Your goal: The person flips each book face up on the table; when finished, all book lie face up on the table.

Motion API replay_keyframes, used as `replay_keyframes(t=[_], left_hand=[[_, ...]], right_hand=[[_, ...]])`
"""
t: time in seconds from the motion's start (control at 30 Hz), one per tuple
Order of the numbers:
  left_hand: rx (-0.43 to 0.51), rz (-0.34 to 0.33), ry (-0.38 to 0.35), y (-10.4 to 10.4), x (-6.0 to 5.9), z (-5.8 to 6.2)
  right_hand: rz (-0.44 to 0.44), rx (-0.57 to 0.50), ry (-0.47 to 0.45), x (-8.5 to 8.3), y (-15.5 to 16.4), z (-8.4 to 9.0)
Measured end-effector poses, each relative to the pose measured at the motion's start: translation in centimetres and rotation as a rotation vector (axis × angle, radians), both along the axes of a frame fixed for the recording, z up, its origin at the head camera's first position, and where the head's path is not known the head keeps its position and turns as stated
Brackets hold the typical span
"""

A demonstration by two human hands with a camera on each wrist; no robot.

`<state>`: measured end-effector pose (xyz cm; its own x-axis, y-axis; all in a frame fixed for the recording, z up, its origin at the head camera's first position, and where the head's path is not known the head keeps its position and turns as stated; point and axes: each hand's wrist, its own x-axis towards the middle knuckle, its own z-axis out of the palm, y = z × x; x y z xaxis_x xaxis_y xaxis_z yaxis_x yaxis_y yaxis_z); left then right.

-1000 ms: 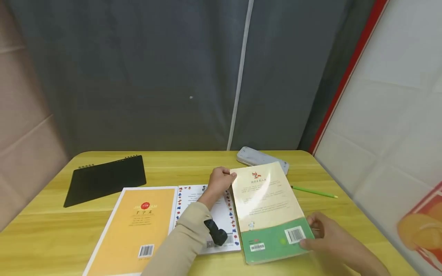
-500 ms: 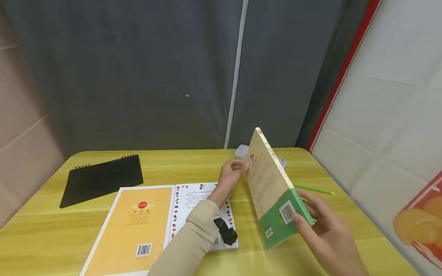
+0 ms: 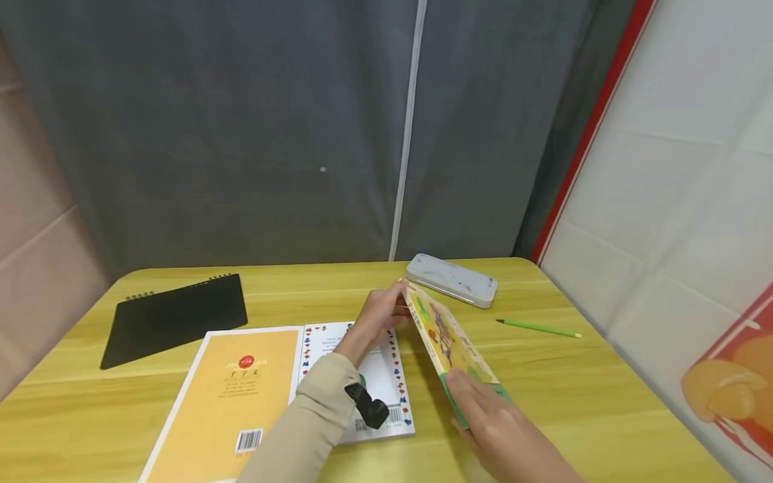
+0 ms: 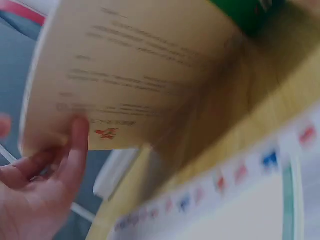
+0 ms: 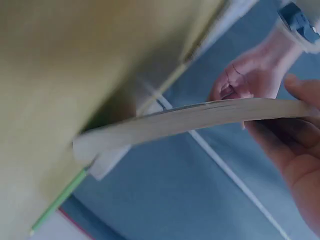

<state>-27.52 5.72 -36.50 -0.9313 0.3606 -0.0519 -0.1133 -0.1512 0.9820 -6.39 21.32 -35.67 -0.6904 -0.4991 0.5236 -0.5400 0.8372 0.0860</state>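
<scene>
A thick paperback book (image 3: 443,335) stands tilted over the table, right of the middle. Its yellow illustrated front with a green lower end faces up to the right in the head view. My left hand (image 3: 373,320) holds the far corner, with fingers on the cream back cover (image 4: 135,75) in the left wrist view. At the near end my right hand (image 3: 492,422) grips the book, thumb on the front and fingers beneath. The page edges (image 5: 195,120) show in the right wrist view. Beside the left forearm lies a white book (image 3: 383,376) with a colourful border, partly covered by that arm.
An orange book (image 3: 241,389) lies left of the white one, their edges close together. Farther left is a black spiral notebook (image 3: 175,318). A grey pencil case (image 3: 453,278) and a green pencil (image 3: 537,328) lie at the back right of the wooden table (image 3: 604,402).
The paperback was lifted and turned over, from its cream back showing to its yellow front showing. The right hand moved left with it; the pencil case and pencil came into fuller view.
</scene>
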Motion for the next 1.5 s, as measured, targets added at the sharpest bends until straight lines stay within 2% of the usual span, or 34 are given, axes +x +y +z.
replay_keyframes(t=[0.13,0.2,0.27,0.37,0.47,0.53,0.63,0.77,0.9,1.03,1.2,1.5], left_hand=[[-0.251,-0.007,0.056,-0.5,-0.1,-1.2],[-0.314,-0.005,0.058,-0.7,-0.1,-1.6],[-0.364,-0.001,0.067,-0.8,-0.1,-1.9],[-0.463,0.019,0.139,-0.8,-0.2,-2.2],[-0.565,0.051,0.233,-0.5,-0.2,-2.4],[-0.608,0.062,0.278,-0.4,-0.2,-2.6],[-0.654,0.068,0.333,-0.3,-0.3,-3.0],[-0.735,0.07,0.396,-0.7,-0.4,-3.4],[-0.81,0.043,0.41,-1.3,-0.4,-3.5],[-0.857,0.026,0.425,-1.8,-0.4,-3.1],[-0.873,0.041,0.435,-2.2,-0.6,-3.0],[-0.872,0.015,0.45,-2.7,-0.4,-3.0]], right_hand=[[-0.074,0.033,-0.353,-0.4,-1.1,-0.4],[-0.138,-0.006,-0.544,-0.4,-1.1,-0.3],[-0.223,-0.071,-0.675,-0.4,-0.5,-0.4],[-0.398,-0.181,-0.783,-0.5,1.4,-0.4],[-0.565,-0.222,-0.858,-0.7,3.8,-0.6],[-0.627,-0.227,-0.907,-1.0,5.1,-1.0],[-0.652,-0.222,-0.947,-1.3,6.2,-1.5],[-0.641,-0.226,-0.968,-1.6,6.5,-1.8],[-0.655,-0.247,-0.995,-1.9,6.6,-1.9],[-0.624,-0.261,-0.97,-2.1,6.7,-2.0],[-0.581,-0.237,-0.918,-2.5,6.6,-1.9],[-0.581,-0.227,-0.921,-2.3,6.6,-2.0]])
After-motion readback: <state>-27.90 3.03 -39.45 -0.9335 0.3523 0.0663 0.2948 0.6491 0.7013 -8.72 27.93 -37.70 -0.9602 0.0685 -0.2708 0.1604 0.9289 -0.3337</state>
